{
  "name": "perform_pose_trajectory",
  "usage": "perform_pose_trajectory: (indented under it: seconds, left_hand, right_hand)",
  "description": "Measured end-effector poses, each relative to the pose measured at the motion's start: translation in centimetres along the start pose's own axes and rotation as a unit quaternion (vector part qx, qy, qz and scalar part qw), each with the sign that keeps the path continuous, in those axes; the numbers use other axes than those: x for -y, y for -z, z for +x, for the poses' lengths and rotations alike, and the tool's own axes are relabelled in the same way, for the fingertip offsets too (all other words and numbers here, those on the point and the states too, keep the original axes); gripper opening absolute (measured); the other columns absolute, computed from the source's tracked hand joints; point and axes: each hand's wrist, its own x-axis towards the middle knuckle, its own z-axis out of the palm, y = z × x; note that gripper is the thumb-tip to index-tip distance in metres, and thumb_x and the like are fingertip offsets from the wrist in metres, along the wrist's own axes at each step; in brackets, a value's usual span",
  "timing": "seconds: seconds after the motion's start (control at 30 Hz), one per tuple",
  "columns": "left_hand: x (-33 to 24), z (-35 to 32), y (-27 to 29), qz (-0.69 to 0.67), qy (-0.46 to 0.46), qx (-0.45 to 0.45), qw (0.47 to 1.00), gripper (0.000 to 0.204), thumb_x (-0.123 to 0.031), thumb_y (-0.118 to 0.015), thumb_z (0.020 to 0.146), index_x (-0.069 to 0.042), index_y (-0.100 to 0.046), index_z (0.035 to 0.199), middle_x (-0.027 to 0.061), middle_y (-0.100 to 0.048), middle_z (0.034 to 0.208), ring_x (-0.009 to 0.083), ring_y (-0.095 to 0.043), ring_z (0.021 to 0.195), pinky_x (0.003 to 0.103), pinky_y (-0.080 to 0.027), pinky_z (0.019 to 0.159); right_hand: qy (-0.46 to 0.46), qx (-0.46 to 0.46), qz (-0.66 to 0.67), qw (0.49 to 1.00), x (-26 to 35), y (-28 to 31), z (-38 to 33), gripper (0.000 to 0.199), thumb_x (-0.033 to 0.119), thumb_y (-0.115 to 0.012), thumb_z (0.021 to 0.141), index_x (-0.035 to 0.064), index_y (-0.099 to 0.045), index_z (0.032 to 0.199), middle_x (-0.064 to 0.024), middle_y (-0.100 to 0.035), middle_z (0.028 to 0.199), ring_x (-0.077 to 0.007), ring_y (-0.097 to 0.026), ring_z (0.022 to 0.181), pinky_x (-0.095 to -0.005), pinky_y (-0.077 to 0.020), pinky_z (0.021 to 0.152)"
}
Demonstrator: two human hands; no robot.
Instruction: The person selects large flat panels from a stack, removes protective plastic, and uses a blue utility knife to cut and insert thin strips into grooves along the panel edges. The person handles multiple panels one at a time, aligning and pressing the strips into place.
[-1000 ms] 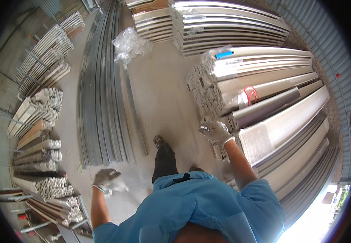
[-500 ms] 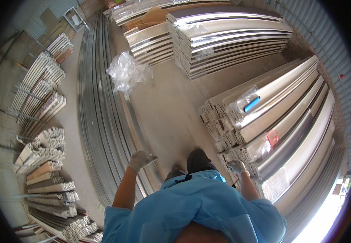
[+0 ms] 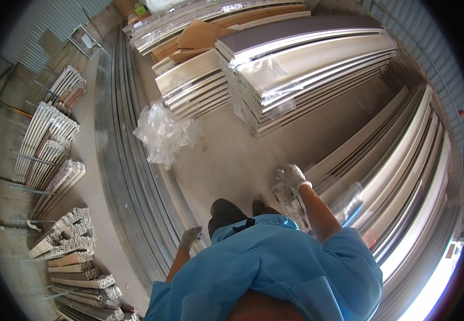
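Observation:
My right hand [image 3: 292,175], in a pale work glove, is stretched forward above the near ends of the long profiles [image 3: 387,163] stacked on my right. Its fingers are apart with nothing visible in them; whether they touch the profile ends is unclear. My left hand [image 3: 191,236], also gloved, hangs low at my left side beside the long dark profiles [image 3: 127,160] on the floor. Its fingers look loosely extended and hold nothing. Clear plastic wrap [image 3: 351,197] and a blue tube-like piece [image 3: 353,215] lie on the right stack, next to my right forearm.
Crumpled clear plastic film [image 3: 165,134] lies on the floor ahead. Behind it stands a large stack of wrapped panels [image 3: 317,59], with brown cardboard [image 3: 200,35] beside it. Racked profiles [image 3: 44,134] line the left wall. Bare floor [image 3: 221,155] stretches between the stacks.
I have moved forward along the right stack and turned slightly. My right hand has reached forward from beside my hip; my left hand has dropped back closer to my body.

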Motion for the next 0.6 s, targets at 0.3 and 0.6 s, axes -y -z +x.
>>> perform_pose_trajectory:
  seconds: [0.3,0.6]
  left_hand:
    - [-7.6,10.3,9.5,-0.203,0.061,-0.005,0.977,0.032,-0.038,-0.061,0.098,-0.007,-0.063,0.104,0.0046,-0.063,0.081,0.0167,-0.059,0.068,0.031,-0.050,0.059]
    - [-52.3,23.8,18.0,0.070,-0.189,0.035,0.979,0.044,-0.046,-0.058,0.097,-0.012,-0.064,0.124,0.0012,-0.066,0.102,0.0179,-0.064,0.080,0.036,-0.053,0.070]
  right_hand:
    - [0.047,-0.164,0.057,0.984,12.9,6.0,23.2,0.025,0.020,-0.067,0.090,0.0054,-0.073,0.110,-0.0109,-0.076,0.097,-0.0168,-0.071,0.090,-0.0313,-0.0539,0.084]
    - [-0.068,-0.189,0.289,0.936,18.4,7.5,35.1,0.027,0.019,-0.063,0.088,0.0043,-0.073,0.109,-0.0057,-0.068,0.081,-0.0117,-0.062,0.074,-0.0278,-0.0517,0.071]
